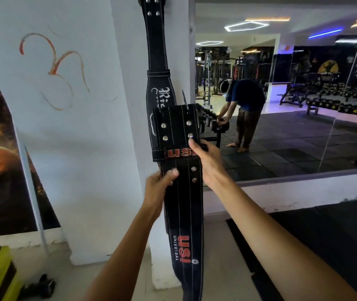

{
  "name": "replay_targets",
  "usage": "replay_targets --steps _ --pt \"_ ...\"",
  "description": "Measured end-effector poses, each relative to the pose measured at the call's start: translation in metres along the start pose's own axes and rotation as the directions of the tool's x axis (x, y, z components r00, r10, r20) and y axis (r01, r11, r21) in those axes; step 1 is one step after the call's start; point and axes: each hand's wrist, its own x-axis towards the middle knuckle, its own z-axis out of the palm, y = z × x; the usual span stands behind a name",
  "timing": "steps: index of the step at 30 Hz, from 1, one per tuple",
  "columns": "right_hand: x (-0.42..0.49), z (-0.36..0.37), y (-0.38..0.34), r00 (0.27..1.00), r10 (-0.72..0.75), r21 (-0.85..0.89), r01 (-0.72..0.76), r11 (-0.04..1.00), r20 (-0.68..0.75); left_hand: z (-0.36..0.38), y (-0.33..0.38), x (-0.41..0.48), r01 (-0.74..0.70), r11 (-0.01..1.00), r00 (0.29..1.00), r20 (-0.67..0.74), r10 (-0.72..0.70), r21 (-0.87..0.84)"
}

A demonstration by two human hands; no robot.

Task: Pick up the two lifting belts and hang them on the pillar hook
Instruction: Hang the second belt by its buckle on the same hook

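the white pillar [129, 88] stands between a painted wall and a mirror [292, 94], leaving open floor at right. the first belt [158, 61] hangs flat against it, its top cut off. the left hand [159, 187] and right hand [208, 161] both grip the second belt [181, 192], upright just before the first; no hook shows.

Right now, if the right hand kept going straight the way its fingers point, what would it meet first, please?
The right hand points up and left, thumb on the USI belt. Straight on, it would probably meet the other belt hanging on the pillar, though depth is unclear.
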Motion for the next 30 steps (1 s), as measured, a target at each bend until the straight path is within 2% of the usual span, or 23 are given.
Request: replay_targets --steps 3,5,6,9,10,13,17,19,21,25,28,30 --pt "-0.002 -0.001 0.01 1.0 0.024 0.011 -0.024 1.0 0.004 -0.022 -0.052 -0.027 0.202 0.943 0.951 0.177 -0.253 0.265" --pt "-0.004 -0.001 0.015 1.0 0.016 0.003 -0.016 1.0 0.023 -0.034 -0.055 -0.025 0.178 0.935 0.93 0.258 -0.262 0.308" --pt "-0.005 -0.002 0.017 0.999 0.017 -0.007 -0.017 1.0 0.029 -0.037 -0.044 -0.02 0.146 0.958 0.939 0.27 -0.213 0.249" --pt "-0.007 -0.005 0.021 0.998 -0.001 -0.033 0.003 0.999 0.067 -0.036 0.02 0.002 0.05 0.997 0.987 0.156 -0.041 -0.052" --pt "-0.008 -0.006 0.021 0.995 -0.005 -0.045 0.01 0.999 0.098 -0.035 0.041 0.01 0.008 0.997 0.992 0.128 0.002 -0.077" --pt "-0.01 -0.005 0.017 0.978 0.012 -0.138 0.017 0.99 0.208 -0.023 0.072 0.028 -0.062 0.995 0.996 0.067 0.057 0.081" --pt "0.0 0.002 -0.008 0.963 0.062 -0.211 -0.005 0.977 0.263 -0.005 0.071 0.032 -0.034 0.999 0.998 -0.043 0.035 0.007" --pt "0.004 0.006 -0.014 0.97 0.046 -0.196 0.002 0.981 0.241 0.002 0.067 0.033 -0.043 0.997 0.998 -0.054 0.04 -0.066" --pt "0.006 0.008 -0.016 0.984 -0.046 -0.092 0.063 0.994 0.174 0.008 0.068 0.034 -0.087 0.987 0.995 -0.069 0.079 -0.137" --pt "0.009 0.009 -0.017 0.97 -0.237 -0.037 0.239 0.97 0.051 0.01 0.075 0.04 -0.203 0.972 0.979 -0.024 0.202 -0.12" --pt "0.012 0.01 -0.021 0.955 -0.295 -0.014 0.295 0.956 -0.036 0.014 0.083 0.039 -0.132 0.983 0.991 -0.026 0.13 -0.127" --pt "0.014 0.012 -0.02 0.951 -0.303 -0.032 0.302 0.953 -0.055 0.021 0.086 0.039 -0.081 0.988 0.992 -0.106 0.067 -0.131"
